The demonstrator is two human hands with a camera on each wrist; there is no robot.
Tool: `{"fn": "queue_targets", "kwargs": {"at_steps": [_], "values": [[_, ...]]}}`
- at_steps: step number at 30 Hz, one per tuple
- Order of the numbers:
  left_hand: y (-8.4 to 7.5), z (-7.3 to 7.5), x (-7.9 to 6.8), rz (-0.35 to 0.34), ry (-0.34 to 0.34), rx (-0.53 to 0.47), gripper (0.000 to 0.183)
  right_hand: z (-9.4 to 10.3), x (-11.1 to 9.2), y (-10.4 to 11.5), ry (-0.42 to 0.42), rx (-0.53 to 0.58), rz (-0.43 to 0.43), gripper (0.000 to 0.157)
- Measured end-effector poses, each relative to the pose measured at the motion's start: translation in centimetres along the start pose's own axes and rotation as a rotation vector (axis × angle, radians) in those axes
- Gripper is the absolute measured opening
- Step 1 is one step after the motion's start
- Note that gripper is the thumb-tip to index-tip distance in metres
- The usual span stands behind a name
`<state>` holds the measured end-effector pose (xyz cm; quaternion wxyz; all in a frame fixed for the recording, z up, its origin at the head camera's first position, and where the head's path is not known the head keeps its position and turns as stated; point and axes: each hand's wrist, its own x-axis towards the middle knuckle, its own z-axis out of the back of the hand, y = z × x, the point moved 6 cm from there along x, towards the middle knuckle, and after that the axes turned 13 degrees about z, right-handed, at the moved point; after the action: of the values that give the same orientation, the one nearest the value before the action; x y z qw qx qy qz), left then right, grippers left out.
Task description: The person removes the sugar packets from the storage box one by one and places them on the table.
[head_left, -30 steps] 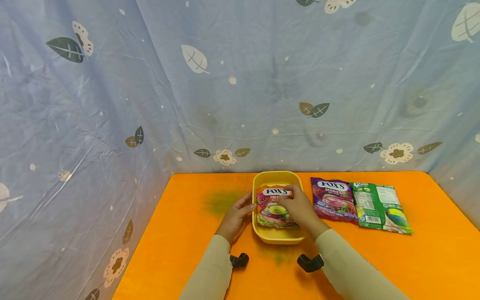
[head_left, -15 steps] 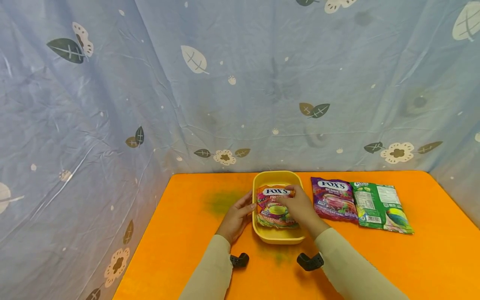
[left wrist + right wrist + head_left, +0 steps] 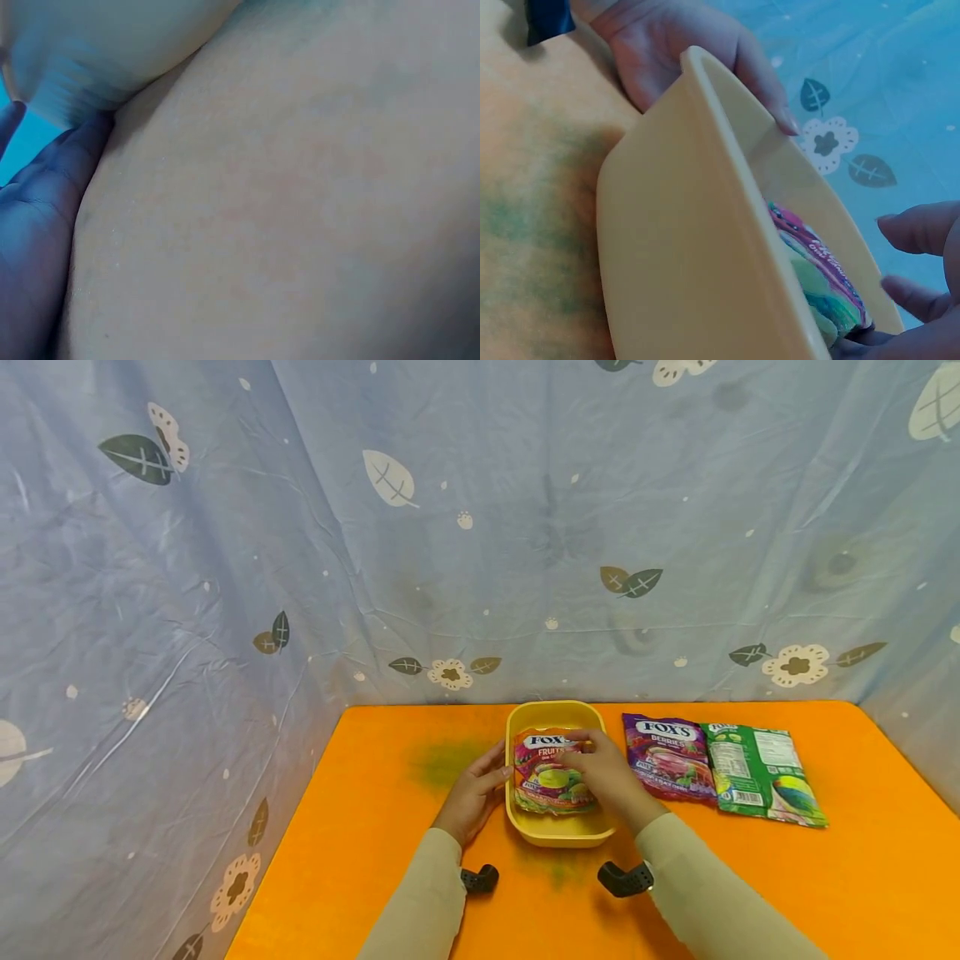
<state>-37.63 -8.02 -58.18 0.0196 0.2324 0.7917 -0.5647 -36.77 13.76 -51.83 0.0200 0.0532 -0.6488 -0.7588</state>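
Observation:
A yellow plastic tub [image 3: 561,840] stands on the orange tabletop in the head view. Inside it, label up, lies an orange-and-red Fox's Fruits candy bag [image 3: 551,779]. My left hand [image 3: 474,793] holds the tub's left side, its thumb tip at the rim and its fingers along the outer wall. Over the tub's right side is my right hand [image 3: 607,777], overlapping the bag's right edge. In the right wrist view its thumb and index finger [image 3: 919,298] are spread apart, while lower fingers reach the bag's corner. The left wrist view shows mostly tabletop.
To the tub's right lie a purple Fox's Berries bag [image 3: 667,758] and, beside it, a green candy bag [image 3: 765,777] with its printed back up. A blue floral curtain [image 3: 480,568] hangs behind the table. Dark mounts [image 3: 480,879] project from both wrists.
My right hand and forearm have shifted slightly to the right, uncovering a little more of the bag. The left hand stays at the tub's side.

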Motion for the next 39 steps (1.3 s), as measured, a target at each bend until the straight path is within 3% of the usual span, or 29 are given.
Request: {"fn": "queue_targets", "kwargs": {"at_steps": [9, 24, 39], "values": [[-0.01, -0.06, -0.01, 0.006, -0.012, -0.002, 0.061, -0.25, -0.23, 0.22, 0.03, -0.07, 0.101, 0.048], [-0.15, -0.06, -0.08, 0.004, -0.002, 0.003, 0.063, -0.42, -0.4, 0.24, 0.019, -0.071, 0.124, 0.047], [-0.06, -0.09, 0.0, 0.006, -0.01, 0.002, 0.061, -0.1, -0.48, 0.13, 0.0, -0.004, 0.145, 0.05]]}}
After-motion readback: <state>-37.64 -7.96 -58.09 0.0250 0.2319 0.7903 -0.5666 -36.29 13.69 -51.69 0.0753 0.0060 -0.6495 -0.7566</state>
